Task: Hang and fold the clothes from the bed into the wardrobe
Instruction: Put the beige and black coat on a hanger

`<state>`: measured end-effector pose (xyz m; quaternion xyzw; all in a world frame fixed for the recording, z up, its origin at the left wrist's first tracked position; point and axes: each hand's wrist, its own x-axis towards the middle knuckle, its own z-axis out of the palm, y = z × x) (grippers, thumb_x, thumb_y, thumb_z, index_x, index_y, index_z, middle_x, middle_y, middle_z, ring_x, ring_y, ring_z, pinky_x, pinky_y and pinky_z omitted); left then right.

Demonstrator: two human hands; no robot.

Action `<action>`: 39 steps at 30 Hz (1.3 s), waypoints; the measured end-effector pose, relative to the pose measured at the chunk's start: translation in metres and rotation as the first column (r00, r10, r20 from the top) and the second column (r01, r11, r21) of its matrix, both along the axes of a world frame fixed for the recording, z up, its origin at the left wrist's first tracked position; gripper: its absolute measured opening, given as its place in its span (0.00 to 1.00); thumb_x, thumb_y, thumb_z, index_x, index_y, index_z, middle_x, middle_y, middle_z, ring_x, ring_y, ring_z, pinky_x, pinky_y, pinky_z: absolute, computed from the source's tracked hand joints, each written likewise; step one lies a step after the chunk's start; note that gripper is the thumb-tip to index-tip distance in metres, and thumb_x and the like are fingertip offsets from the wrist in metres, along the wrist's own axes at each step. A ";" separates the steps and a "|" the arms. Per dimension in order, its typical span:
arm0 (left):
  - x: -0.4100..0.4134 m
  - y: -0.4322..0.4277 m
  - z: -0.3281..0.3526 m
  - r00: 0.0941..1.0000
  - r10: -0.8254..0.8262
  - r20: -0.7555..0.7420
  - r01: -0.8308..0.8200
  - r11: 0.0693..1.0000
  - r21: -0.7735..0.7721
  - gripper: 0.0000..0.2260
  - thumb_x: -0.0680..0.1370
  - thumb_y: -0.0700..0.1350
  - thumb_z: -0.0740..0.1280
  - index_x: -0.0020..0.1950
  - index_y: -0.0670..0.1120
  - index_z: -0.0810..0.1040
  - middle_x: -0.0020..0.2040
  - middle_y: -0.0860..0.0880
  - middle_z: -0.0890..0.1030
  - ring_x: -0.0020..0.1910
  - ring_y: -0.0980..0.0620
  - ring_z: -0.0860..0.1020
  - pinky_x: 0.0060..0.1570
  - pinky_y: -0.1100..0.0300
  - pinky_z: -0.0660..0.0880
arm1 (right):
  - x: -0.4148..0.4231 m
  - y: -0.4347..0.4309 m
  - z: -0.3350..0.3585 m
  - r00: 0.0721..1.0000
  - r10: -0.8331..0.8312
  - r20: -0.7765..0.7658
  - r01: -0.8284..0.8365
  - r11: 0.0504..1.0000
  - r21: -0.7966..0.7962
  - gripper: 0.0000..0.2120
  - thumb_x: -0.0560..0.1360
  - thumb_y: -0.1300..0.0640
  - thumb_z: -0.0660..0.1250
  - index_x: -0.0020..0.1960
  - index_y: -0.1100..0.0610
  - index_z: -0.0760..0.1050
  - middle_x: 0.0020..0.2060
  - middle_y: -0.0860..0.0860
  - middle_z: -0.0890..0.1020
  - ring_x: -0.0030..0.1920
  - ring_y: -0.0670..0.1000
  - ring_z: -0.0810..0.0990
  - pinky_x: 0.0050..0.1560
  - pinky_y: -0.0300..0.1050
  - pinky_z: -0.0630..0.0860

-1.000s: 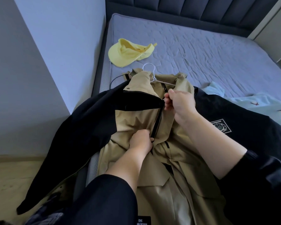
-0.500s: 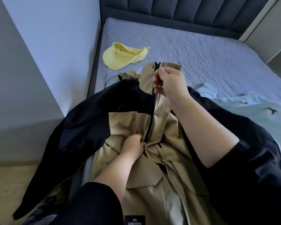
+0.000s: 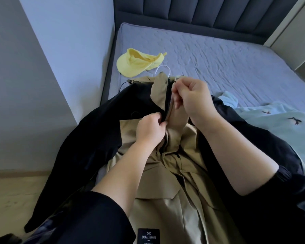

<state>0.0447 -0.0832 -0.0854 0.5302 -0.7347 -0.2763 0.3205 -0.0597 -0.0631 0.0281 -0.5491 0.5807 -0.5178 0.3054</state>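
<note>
Zipping up the jacket (image 3: 165,182) on the bed (image 3: 218,59) beneath both hands: gripping cloth beside the zip (image 3: 168,95) with the left hand (image 3: 150,129), pinching the zip's top with the right hand (image 3: 194,97) just beyond. Probably needing next: lifting by the hanger hook (image 3: 163,66) past the right hand.

The white hanger (image 3: 163,66) lies hidden under the jacket (image 3: 157,182) collar, save its hook; jacket hem cut by bottom edge.

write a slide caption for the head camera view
Right hand pinches the top of a khaki-and-black jacket's zipper on the bed; left hand grips the fabric lower down.
</note>
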 end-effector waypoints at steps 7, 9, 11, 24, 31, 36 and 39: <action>0.025 -0.002 -0.034 0.987 0.034 0.157 -0.060 0.985 0.162 0.03 0.76 0.44 0.65 0.42 0.49 0.75 0.35 0.53 0.74 0.39 0.47 0.76 0.38 0.56 0.76 | -0.007 -0.007 -0.028 0.998 -0.028 -0.050 0.033 0.993 0.114 0.19 0.80 0.60 0.59 0.32 0.55 0.75 0.22 0.47 0.76 0.25 0.46 0.72 0.29 0.37 0.71; 0.029 0.001 -0.043 0.987 -0.003 0.162 -0.036 0.971 0.236 0.06 0.76 0.45 0.66 0.39 0.52 0.74 0.35 0.55 0.74 0.37 0.51 0.74 0.32 0.61 0.69 | -0.013 -0.014 -0.033 0.988 -0.070 -0.138 0.089 0.987 0.137 0.18 0.79 0.58 0.60 0.32 0.54 0.77 0.25 0.48 0.78 0.28 0.47 0.75 0.31 0.38 0.72; 0.031 0.002 -0.052 0.992 -0.022 0.126 -0.017 0.954 0.298 0.07 0.75 0.46 0.67 0.37 0.50 0.74 0.34 0.54 0.75 0.35 0.53 0.73 0.30 0.64 0.66 | -0.029 -0.027 -0.039 0.960 -0.202 -0.193 0.225 0.968 0.107 0.15 0.78 0.59 0.60 0.35 0.55 0.78 0.29 0.48 0.78 0.33 0.49 0.75 0.35 0.42 0.71; 0.038 -0.004 -0.056 0.996 -0.058 -0.065 0.081 0.895 0.438 0.02 0.75 0.46 0.70 0.43 0.50 0.79 0.40 0.54 0.79 0.41 0.55 0.77 0.37 0.64 0.71 | -0.081 -0.080 -0.120 0.674 0.065 -0.736 0.383 0.821 0.424 0.20 0.81 0.48 0.50 0.53 0.61 0.74 0.53 0.58 0.78 0.57 0.61 0.75 0.53 0.50 0.71; 0.031 -0.009 -0.045 0.997 -0.070 -0.032 0.077 0.948 0.308 0.08 0.72 0.47 0.73 0.37 0.50 0.75 0.41 0.54 0.74 0.39 0.55 0.73 0.37 0.63 0.71 | -0.090 -0.098 -0.122 0.672 0.182 -0.718 0.400 0.727 0.558 0.22 0.76 0.51 0.55 0.67 0.60 0.67 0.64 0.59 0.73 0.65 0.61 0.70 0.66 0.57 0.66; 0.030 -0.011 -0.045 0.993 -0.116 0.016 0.110 0.971 0.210 0.07 0.74 0.48 0.72 0.39 0.49 0.75 0.46 0.56 0.72 0.40 0.57 0.72 0.38 0.65 0.68 | -0.092 -0.094 -0.126 0.856 0.004 -0.517 0.356 0.720 0.596 0.24 0.74 0.43 0.58 0.63 0.57 0.73 0.58 0.54 0.78 0.59 0.56 0.75 0.62 0.51 0.71; 0.028 -0.009 -0.038 0.988 -0.146 0.046 0.141 0.984 0.106 0.07 0.74 0.48 0.71 0.45 0.45 0.80 0.57 0.56 0.72 0.50 0.55 0.72 0.47 0.63 0.71 | -0.092 -0.090 -0.111 0.936 -0.239 -0.259 0.343 0.786 0.514 0.21 0.72 0.40 0.61 0.57 0.52 0.76 0.48 0.46 0.80 0.52 0.51 0.77 0.56 0.44 0.71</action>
